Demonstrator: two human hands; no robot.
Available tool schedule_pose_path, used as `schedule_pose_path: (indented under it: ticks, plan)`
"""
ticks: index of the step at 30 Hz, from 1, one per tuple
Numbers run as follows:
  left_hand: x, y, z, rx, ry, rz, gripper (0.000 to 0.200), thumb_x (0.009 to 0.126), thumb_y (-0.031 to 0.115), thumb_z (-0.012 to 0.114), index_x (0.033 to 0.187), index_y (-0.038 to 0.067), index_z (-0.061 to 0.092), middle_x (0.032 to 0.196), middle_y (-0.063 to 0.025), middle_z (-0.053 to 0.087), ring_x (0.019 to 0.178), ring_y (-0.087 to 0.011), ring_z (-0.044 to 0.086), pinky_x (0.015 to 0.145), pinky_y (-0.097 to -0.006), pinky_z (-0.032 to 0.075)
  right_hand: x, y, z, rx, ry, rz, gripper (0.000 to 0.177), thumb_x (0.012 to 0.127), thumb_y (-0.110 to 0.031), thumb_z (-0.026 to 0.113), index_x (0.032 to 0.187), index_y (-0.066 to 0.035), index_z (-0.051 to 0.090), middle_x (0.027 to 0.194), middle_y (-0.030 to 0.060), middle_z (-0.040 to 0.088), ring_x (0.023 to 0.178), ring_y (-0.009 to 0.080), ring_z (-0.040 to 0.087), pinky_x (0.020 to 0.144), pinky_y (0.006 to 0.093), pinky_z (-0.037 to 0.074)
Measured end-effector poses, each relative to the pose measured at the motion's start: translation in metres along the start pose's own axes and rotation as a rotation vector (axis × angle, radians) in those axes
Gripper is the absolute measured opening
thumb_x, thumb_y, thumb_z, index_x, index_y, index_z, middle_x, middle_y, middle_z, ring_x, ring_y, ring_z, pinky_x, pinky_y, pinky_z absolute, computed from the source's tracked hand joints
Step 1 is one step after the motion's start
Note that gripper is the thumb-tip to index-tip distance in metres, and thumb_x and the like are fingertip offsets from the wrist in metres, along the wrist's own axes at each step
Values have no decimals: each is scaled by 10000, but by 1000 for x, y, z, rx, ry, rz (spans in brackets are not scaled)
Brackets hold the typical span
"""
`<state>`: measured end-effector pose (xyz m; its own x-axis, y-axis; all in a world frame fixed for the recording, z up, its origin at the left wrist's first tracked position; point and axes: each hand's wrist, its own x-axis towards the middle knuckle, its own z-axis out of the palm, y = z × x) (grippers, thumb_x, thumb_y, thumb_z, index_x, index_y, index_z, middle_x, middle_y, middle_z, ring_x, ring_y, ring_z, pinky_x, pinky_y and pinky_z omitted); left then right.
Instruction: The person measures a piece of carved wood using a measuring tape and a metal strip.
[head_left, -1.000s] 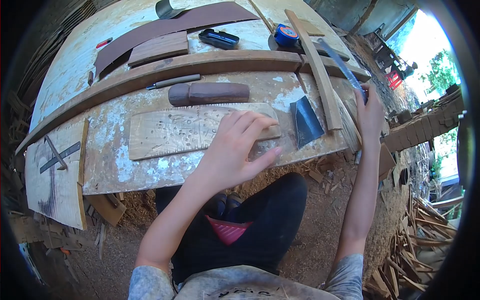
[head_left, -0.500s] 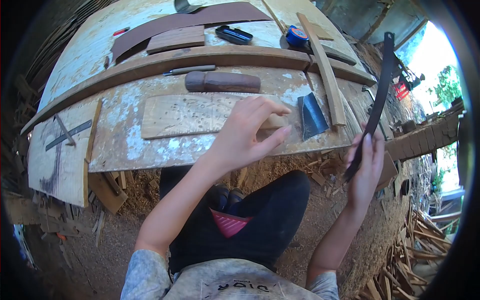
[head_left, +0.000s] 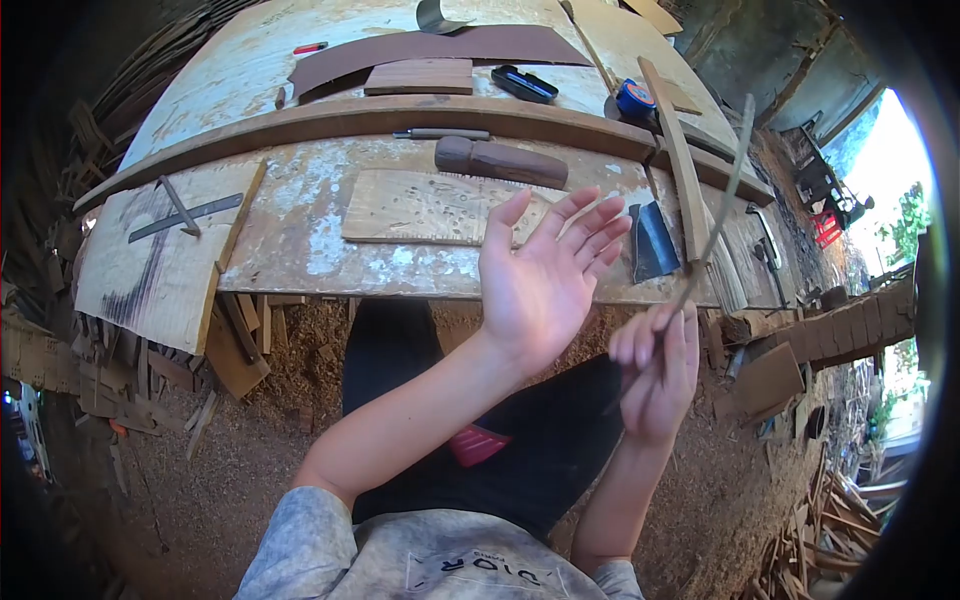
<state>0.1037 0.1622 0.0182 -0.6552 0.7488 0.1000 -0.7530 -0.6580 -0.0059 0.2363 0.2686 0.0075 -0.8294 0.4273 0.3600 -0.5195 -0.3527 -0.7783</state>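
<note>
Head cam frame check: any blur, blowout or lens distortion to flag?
Head view: strong fisheye, so the workbench edges bow and the corners vignette to black. The sky at the right edge is blown out. The right hand and the thin strip it grips are motion-blurred. The open left hand and the bench top are sharp and evenly lit.

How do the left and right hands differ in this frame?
The left hand is open, fingers spread, empty; the right hand is closed on a thin strip. The left hand overlaps the workbench edge; the right hand sits below it. Both hover in the air.
</note>
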Motion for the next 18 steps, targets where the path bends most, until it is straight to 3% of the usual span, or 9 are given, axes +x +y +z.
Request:
schedule_pose_path:
  ticks: [1,4,5,9,10,12,14,15,18]
  plan:
    - [-1,-1,-2,3,-2,8,650,988,491,575,1387,-17,490,1385,-209,555,1356,-339,499,1194,-463,375,-3,-4,4,184,-130,52,213,1137,-203,394,1055,-26,478,844,123,579,773,210,619,769,383,529]
    - [-2,-6,-9,-42,-74,-46,647,991,494,565,1383,-16,495,1374,-214,561,1346,-342,508,1190,-473,381,-16,5,40,-39,-104,123,197,1138,-169,379,1016,-44,471,801,76,526,734,202,566,682,352,505]
    - [-3,-7,-11,-63,-106,-82,646,992,495,562,1382,-17,498,1370,-216,563,1340,-343,514,1188,-476,385,-14,6,43,-117,-75,171,192,1135,-165,396,1020,-39,483,805,81,540,772,203,597,721,347,515]
    - [-19,24,6,164,32,-12,595,1009,484,526,1315,-25,566,1358,-221,589,1303,-337,553,1165,-481,411,-6,8,-3,-419,270,75,226,1134,-227,448,1060,-32,536,861,72,618,806,142,639,752,317,524]
    - [-19,39,3,403,0,31,539,1016,459,518,1250,-17,615,1272,-199,648,1273,-324,580,1155,-468,417,-9,10,-12,-214,306,61,234,1137,-242,447,1090,-33,541,786,49,573,739,110,608,707,269,506]
    - [-21,75,2,1143,-4,270,409,1035,378,527,1174,15,655,1141,-125,709,1161,-239,647,1119,-405,434,-22,-1,-15,-262,306,137,219,1138,-234,442,1116,-38,538,780,32,537,683,89,552,673,248,485]
    - [-28,112,10,1714,75,293,284,1001,302,652,1157,65,669,1126,-62,705,1147,-164,633,1072,-359,440,-32,-1,-16,-317,338,193,195,1136,-202,432,1159,-36,531,796,31,527,686,92,528,645,248,457]
    - [-28,128,11,1881,93,314,364,948,325,734,1192,64,666,1156,-77,702,1165,-198,636,1064,-373,449,-35,0,-15,-343,353,224,188,1135,-186,427,1180,-35,528,805,30,522,687,93,516,630,248,443]
    - [-26,161,15,2409,72,359,487,915,406,769,1222,47,655,1209,-101,687,1199,-264,627,1075,-404,449,-41,12,-14,-365,356,246,199,1124,-176,453,1228,-32,542,851,24,547,699,66,524,664,232,461]
